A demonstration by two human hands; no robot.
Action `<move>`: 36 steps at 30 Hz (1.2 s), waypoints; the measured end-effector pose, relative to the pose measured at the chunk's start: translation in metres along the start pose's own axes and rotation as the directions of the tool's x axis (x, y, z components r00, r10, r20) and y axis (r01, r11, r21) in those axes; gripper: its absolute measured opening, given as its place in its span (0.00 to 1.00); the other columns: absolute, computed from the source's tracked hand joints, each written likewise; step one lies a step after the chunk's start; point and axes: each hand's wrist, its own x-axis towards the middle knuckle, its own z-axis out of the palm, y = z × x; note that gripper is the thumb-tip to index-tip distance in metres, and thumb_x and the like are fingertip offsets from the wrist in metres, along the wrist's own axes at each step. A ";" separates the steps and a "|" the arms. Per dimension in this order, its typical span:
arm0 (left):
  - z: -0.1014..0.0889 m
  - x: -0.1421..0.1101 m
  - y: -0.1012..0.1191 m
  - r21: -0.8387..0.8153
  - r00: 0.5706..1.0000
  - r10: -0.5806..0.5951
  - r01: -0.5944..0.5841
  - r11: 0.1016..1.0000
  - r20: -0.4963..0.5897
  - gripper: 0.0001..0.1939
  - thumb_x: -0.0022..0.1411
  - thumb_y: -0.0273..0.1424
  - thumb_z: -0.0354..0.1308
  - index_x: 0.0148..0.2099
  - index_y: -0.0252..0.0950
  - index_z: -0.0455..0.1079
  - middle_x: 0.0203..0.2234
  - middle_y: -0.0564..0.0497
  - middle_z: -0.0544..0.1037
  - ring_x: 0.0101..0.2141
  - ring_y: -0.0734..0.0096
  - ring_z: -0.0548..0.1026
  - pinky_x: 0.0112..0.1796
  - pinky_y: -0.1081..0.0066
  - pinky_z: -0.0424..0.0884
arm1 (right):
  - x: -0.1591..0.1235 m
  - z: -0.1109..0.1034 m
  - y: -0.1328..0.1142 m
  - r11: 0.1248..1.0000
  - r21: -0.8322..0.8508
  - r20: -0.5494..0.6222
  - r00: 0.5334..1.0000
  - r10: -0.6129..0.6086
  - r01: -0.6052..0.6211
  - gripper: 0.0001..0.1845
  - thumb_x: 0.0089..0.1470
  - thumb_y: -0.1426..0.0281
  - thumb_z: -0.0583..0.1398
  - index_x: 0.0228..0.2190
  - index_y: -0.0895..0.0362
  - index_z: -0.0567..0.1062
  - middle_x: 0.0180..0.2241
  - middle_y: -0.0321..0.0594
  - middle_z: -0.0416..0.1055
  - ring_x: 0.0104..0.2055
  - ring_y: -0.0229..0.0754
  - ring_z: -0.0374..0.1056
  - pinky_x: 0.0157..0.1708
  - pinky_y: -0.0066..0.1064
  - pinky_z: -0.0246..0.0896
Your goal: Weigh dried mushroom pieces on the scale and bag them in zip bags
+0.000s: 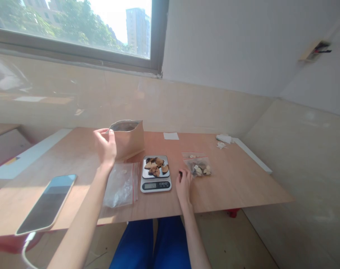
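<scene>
My left hand (105, 148) grips the side of an open kraft paper bag (128, 140), which stands near the back of the wooden table top (228, 186). A digital kitchen scale (155, 173) lies in the middle, its steel plate holding several dried brown slices (155, 166). My right hand (183, 186) rests just left of a small clear zip bag (198, 167) with pale and dark dried pieces inside. Its fingertips pinch a small dark piece (180, 173). A flattened clear zip bag (121, 185) with a red seal lies under my left forearm's side of the scale.
A smartphone (46, 204) with a cable lies at the table's front left. A white paper slip (171, 136) and crumpled white paper (223, 139) lie toward the back. A window (74, 30) and tiled wall stand behind the table.
</scene>
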 end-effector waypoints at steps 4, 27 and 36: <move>-0.015 -0.019 0.002 0.039 0.997 -0.056 0.054 0.998 0.053 0.11 0.56 0.36 0.52 0.41 0.37 0.63 0.39 0.45 0.74 0.43 0.60 0.73 0.46 0.60 0.67 | -0.004 0.003 0.010 0.999 -0.032 0.069 0.998 0.006 -0.004 0.13 0.54 0.77 0.49 0.36 0.60 0.72 0.40 0.50 0.65 0.44 0.50 0.60 0.45 0.44 0.58; -0.055 -0.073 0.015 -0.012 0.933 -0.117 0.129 0.992 0.341 0.16 0.55 0.40 0.56 0.43 0.39 0.72 0.41 0.48 0.79 0.46 0.62 0.75 0.45 0.67 0.70 | 0.008 -0.022 -0.026 0.968 -0.230 0.065 0.991 0.115 -0.097 0.22 0.49 0.83 0.49 0.40 0.59 0.77 0.51 0.56 0.63 0.55 0.59 0.55 0.49 0.54 0.52; -0.054 -0.090 0.004 0.092 0.945 0.006 -0.038 0.995 0.327 0.16 0.55 0.45 0.55 0.40 0.43 0.74 0.32 0.52 0.81 0.37 0.62 0.78 0.37 0.68 0.71 | 0.014 -0.062 -0.130 0.838 0.497 0.290 0.867 -0.405 0.226 0.21 0.56 0.79 0.45 0.41 0.53 0.74 0.40 0.41 0.71 0.46 0.39 0.67 0.48 0.32 0.63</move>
